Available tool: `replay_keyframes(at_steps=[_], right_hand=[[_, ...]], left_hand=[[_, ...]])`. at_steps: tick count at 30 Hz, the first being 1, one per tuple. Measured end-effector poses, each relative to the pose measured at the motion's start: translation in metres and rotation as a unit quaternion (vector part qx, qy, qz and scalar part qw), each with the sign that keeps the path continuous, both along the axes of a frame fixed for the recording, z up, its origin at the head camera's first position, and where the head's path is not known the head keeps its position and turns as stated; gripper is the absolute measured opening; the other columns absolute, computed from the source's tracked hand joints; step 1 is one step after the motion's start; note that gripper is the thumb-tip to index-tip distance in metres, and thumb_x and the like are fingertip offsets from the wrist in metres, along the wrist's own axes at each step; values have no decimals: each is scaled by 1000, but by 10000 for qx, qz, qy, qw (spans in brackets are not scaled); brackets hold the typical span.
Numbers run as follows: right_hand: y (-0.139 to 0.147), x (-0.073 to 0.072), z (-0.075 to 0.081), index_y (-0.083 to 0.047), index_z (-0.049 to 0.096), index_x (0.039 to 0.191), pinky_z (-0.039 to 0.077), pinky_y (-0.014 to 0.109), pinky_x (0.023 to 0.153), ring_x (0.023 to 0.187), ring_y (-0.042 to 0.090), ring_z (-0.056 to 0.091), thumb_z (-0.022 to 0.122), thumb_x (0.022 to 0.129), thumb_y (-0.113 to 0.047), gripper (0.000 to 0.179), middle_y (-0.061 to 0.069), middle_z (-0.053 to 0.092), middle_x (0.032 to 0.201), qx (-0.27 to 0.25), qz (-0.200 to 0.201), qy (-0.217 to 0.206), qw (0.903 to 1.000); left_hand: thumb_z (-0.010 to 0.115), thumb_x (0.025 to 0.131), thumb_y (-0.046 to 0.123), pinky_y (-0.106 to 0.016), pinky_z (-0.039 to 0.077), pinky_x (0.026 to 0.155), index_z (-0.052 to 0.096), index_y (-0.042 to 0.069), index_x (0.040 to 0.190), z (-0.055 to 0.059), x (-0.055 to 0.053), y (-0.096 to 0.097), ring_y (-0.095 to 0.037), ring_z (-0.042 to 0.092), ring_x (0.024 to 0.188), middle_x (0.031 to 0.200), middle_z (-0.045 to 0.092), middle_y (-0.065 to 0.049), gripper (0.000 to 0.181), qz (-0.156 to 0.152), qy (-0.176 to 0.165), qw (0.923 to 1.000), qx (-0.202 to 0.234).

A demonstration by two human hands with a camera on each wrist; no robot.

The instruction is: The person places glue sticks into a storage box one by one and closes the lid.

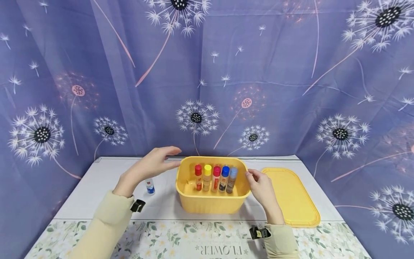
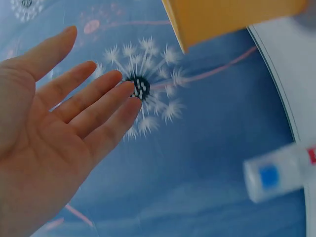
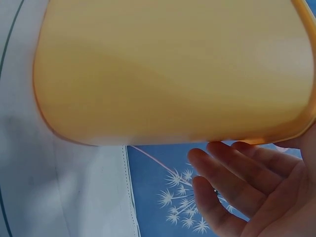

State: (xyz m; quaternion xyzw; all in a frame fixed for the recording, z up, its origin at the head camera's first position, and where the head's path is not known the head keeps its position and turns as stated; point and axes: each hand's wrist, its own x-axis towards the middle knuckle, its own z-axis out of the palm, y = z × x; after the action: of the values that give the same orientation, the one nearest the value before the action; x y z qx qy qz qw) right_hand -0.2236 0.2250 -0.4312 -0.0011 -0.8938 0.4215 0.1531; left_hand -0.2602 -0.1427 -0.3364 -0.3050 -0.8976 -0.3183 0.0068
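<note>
A yellow plastic bin [image 1: 211, 205] stands on the table, holding several small clear bottles in a row. Their caps are red [image 1: 198, 169], yellow [image 1: 207, 168], pinkish red, blue [image 1: 225, 171] and light blue. My right hand [image 1: 262, 187] grips the bin's right rim, thumb at the edge and fingers along the outer side, as the right wrist view shows. At the left, my left hand [image 1: 153, 163] hovers by the rim, fingers extended and palm bare [image 2: 64, 123]. Below its wrist another clear bottle [image 1: 150, 187] with a blue label stands on the table, its top hidden by the forearm.
A flat yellow lid [image 1: 292, 194] lies on the table to the right of the bin. A floral mat [image 1: 168, 237] with printed lettering covers the table's near side. Blue-violet dandelion curtain [image 1: 207, 72] hangs behind and at both sides.
</note>
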Motion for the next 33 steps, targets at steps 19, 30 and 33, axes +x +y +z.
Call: replay_keyframes(at_steps=[19, 30, 33], right_hand=[[1, -1, -4, 0, 67, 120, 52, 45, 82, 97, 28, 67, 56, 100, -22, 31, 14, 72, 103, -22, -34, 55, 10000], [0, -1, -3, 0, 67, 121, 53, 45, 82, 97, 28, 67, 55, 101, -23, 33, 14, 71, 104, -61, 13, 32, 10000], [0, -1, -3, 1, 66, 122, 53, 45, 82, 98, 29, 67, 54, 101, -23, 33, 15, 71, 105, -57, 11, 28, 10000]], left_hand=[[64, 97, 23, -53, 44, 96, 58, 2, 129, -59, 14, -64, -43, 57, 115, 128, 60, -20, 39, 1418, 428, 9874, 559], [64, 97, 24, -54, 45, 93, 56, 0, 131, -79, 14, -74, -45, 58, 111, 126, 61, -22, 43, 1617, 290, 9840, 687], [64, 96, 22, -54, 45, 93, 56, -1, 131, -83, 12, -75, -43, 60, 109, 123, 62, -22, 42, 1607, 253, 9841, 716]])
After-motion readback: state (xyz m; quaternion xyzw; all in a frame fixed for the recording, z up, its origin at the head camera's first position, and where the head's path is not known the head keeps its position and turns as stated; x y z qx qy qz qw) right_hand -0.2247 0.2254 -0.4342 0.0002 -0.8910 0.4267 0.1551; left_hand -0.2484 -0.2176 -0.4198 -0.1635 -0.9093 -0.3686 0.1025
